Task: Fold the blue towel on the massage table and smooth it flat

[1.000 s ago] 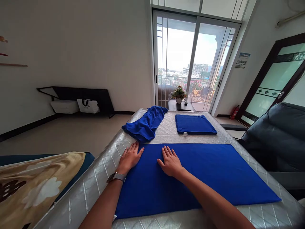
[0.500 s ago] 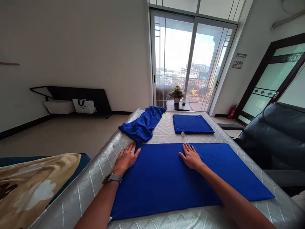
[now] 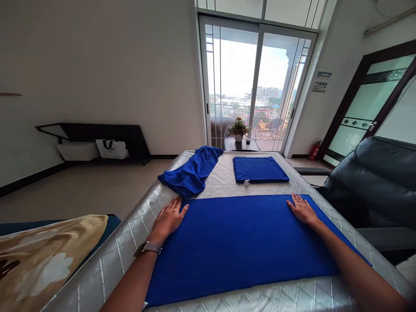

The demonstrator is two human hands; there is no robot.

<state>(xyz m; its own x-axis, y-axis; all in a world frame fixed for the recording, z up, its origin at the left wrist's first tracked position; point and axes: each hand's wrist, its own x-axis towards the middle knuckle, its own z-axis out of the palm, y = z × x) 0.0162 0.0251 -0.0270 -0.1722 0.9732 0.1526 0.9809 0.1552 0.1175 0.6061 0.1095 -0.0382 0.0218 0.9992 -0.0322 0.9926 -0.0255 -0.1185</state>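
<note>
A blue cloth [image 3: 240, 242] lies spread flat and smooth across the near part of a quilted mattress [image 3: 130, 234]. At the cloth's far left corner, my left hand [image 3: 169, 219] rests flat with its fingers stretched out. My right hand [image 3: 303, 209] lies flat near the far right corner, fingers extended. Neither hand grips anything. Beyond my left hand sits a crumpled blue cloth [image 3: 193, 171]. Further back on the right is a neatly folded blue cloth [image 3: 260, 168] with a small white tag at its near edge.
A black padded armchair [image 3: 380, 182] stands close on the right of the mattress. On the left lies a tan patterned blanket [image 3: 65, 247]. Behind the mattress, a small dark table [image 3: 242, 146] holds a potted plant [image 3: 238, 129] before a sliding glass door [image 3: 256, 86].
My right hand has slid to the right along the far edge of the spread cloth, from its middle to near the corner. My left hand stays at the left corner. The view has shifted slightly.
</note>
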